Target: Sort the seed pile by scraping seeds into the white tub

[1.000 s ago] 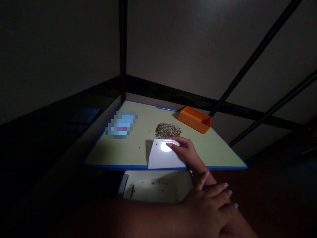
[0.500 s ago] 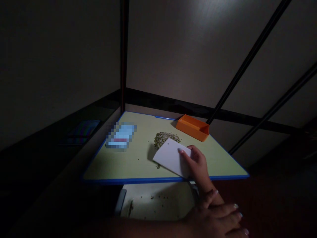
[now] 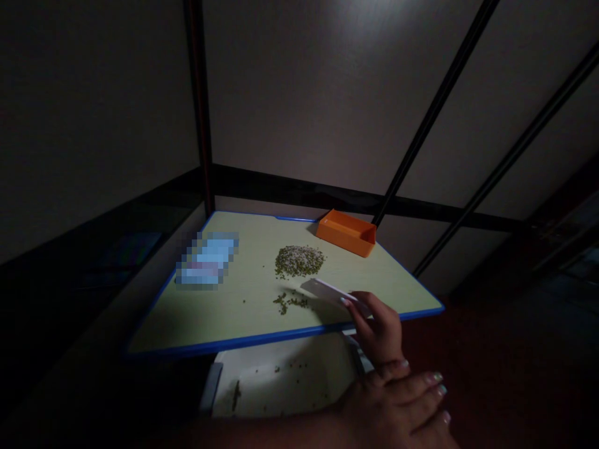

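Note:
My right hand (image 3: 381,327) pinches a thin white card (image 3: 337,293), tilted nearly edge-on over the table. Just beyond the card's far end lies a heap of small mixed green and pale grains (image 3: 299,260). A smaller scatter of green grains (image 3: 290,302) lies on the near side, left of the card. My left hand (image 3: 397,405) rests across my right forearm, its fingers stretched out and apart. Both sit on a pale yellow tabletop (image 3: 224,324) with a blue edge, the heap and the scatter alike.
An orange open tray (image 3: 346,234) stands at the table's back right. A blurred-out light-blue flat item (image 3: 208,259) lies at the left. Below the front edge is a white bin (image 3: 262,355) with grey handles and a few grains inside. Walls (image 3: 309,112) rise behind.
The white card has turned from lying broad side up to nearly edge-on and moved back from the heap, uncovering the smaller scatter. The whole view has shifted, with the table now further left.

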Motion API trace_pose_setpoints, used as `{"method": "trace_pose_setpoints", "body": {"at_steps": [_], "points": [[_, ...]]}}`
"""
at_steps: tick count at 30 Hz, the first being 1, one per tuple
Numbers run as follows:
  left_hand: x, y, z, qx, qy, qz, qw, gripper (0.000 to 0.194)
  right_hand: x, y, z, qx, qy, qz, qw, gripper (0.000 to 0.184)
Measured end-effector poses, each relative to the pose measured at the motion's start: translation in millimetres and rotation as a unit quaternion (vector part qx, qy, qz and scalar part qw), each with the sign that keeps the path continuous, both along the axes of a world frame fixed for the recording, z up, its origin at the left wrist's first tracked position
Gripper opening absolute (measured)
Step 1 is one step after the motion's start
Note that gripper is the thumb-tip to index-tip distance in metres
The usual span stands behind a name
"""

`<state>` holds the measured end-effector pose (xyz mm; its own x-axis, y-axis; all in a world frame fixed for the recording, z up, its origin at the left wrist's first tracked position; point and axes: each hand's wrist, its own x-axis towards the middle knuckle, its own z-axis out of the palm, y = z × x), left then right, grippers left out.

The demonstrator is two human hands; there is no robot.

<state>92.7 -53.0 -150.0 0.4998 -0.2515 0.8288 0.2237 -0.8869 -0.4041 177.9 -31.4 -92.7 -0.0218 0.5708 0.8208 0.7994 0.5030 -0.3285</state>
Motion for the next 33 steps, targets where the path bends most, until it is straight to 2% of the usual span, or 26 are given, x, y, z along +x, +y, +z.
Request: {"method": "trace_pose_setpoints", "body": {"at_steps": [4,7,12,16,21,26,33], "points": [[-1.2,-0.7,1.5,0.003,0.034,-0.004,0.999,0.032,11.9,-7.8,-4.5,0.003,-0.03,0.025,0.999,0.011],[-0.7,-1.4,3.6,0.016,0.026,-0.023,0.999,0.031,20.1,-18.2,-6.1,-0.016,-0.029,0.043,0.999,0.013],[-1.5,-6.3,5.7,0.011,0.011,-0.025,1.0,0.033,18.8,-28.8,-6.5,-0.076,0.067,-0.016,0.995,0.008],[-3.6,-9.5,6.3,-0.021,0.055,-0.006,0.998,0.037,8.9,-19.3,-6.0,-0.123,0.163,-0.008,0.979,0.015],[-5.5,-7.2,7.3,-0.011,0.067,-0.017,0.998,0.036,-2.5,0.6,0.7,-0.159,0.25,0.015,0.955,0.024],[-6.8,-9.6,3.6,-0.019,0.075,0.023,0.997,0.037,-9.6,7.5,5.0,-0.201,0.27,0.023,0.941,0.025],[-4.2,-11.9,1.8,-0.042,0.077,0.019,0.996,0.039,-8.7,13.1,1.1,-0.193,0.275,-0.02,0.942,0.027]]}}
